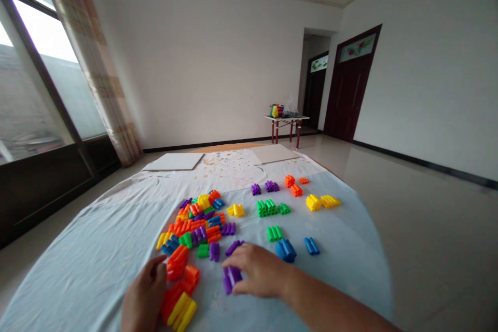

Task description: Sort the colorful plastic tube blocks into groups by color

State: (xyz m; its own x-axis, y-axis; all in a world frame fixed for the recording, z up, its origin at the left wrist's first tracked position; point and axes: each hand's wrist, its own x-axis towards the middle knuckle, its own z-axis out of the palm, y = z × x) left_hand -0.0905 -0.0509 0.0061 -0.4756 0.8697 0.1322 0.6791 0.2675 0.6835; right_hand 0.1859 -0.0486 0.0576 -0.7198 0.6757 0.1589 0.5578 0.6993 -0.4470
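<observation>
My right hand reaches in from the right, its thumb and fingers closed around a purple ridged plastic block. Another purple block lies just beyond those fingers, partly covered by them. At the lower left, my left hand is curled, with its fingertips on the left end of an orange block; some of its fingers are hidden. Beside it lie more orange blocks and a yellow block. A mixed heap of coloured blocks spreads beyond my left hand.
Blocks sit grouped by colour on the cloth-covered table: green, blue, purple, orange and yellow. Two flat boards lie at the far end. A small table stands behind.
</observation>
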